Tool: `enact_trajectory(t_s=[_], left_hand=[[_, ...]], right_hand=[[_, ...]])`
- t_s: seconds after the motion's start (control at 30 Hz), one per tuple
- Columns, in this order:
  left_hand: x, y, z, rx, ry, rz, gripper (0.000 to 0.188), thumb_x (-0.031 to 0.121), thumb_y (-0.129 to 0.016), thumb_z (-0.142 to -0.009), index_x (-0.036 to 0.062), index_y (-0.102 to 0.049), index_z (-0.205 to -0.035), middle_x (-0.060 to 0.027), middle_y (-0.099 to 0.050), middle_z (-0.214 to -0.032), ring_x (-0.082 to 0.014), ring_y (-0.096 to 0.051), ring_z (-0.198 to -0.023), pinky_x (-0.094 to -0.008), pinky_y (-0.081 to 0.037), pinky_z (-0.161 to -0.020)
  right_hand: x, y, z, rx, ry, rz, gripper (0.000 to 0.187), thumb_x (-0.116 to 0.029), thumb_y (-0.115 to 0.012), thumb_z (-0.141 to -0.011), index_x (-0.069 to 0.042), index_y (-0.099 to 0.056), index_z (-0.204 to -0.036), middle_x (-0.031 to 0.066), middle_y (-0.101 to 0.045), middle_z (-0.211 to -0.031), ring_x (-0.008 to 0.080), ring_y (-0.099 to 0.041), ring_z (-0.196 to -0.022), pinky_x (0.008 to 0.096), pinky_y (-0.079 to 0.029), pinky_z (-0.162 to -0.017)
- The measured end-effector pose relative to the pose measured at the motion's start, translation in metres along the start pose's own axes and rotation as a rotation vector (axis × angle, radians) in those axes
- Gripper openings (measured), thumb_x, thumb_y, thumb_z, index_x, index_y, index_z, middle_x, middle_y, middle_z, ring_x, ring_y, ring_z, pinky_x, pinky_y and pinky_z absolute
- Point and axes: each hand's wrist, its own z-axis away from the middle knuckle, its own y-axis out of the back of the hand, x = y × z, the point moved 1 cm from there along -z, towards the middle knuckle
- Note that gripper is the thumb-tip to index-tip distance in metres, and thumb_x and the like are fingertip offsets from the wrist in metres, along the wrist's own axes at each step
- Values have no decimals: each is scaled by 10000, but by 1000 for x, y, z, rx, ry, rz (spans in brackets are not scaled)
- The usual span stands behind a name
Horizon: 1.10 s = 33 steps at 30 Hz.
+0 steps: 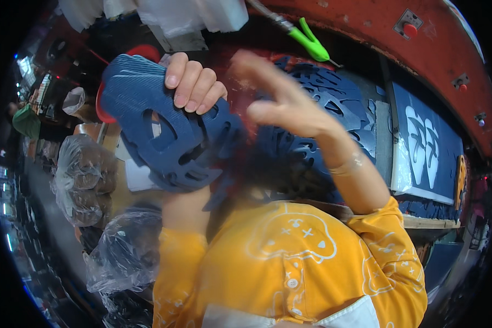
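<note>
Yellow shirt cloth (229, 262) filled the lower middle of the frame. Above it, left of centre, the left hand (197, 85) had its fingers curled over a thick stack of blue cut-out pieces (131, 104), holding it tilted. Blurred near the upper middle, the right hand (290, 104) appeared to hold nothing, thumb and fingers spread wide. By the look of it, the work was only part done: one stack was together, while many loose blue pieces (355, 112) lay behind and beside the right hand, seemingly unsorted.
</note>
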Motion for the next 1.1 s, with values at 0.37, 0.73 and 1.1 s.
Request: enact_trajectory(t_s=[0.37, 0.73, 1.1], left_hand=[[93, -85, 39, 457, 242, -424, 841, 712, -400, -874, 54, -422, -1396, -217, -353, -1467, -361, -235, -1413, -583, -200, -1122], [94, -77, 141, 706, 1042, -1884, 625, 62, -695, -747, 63, -473, -1331, -189, -634, -1149, -354, -602, -1072, -393, -468, -916], [83, -74, 128, 746, 849, -2071, 411, 164, -804, -682, 112, -635, -1053, -82, -668, -946, -290, -647, -883, -370, -506, -768]], right_hand=[[-2, -16, -45, -335, -297, 202, 248, -233, -719, -837, -22, -706, -967, 33, -669, -707, 111, -608, -610, 293, -507, -591], [35, -34, -29, -189, -267, 573, 290, -148, -724, -762, -41, -638, -1018, 165, -676, -869, 350, -656, -792, 406, -524, -739], [54, -55, -17, -130, -91, 467, 631, -57, -773, -716, -26, -498, -1283, 165, -593, -1194, 291, -600, -1101, 364, -494, -917]])
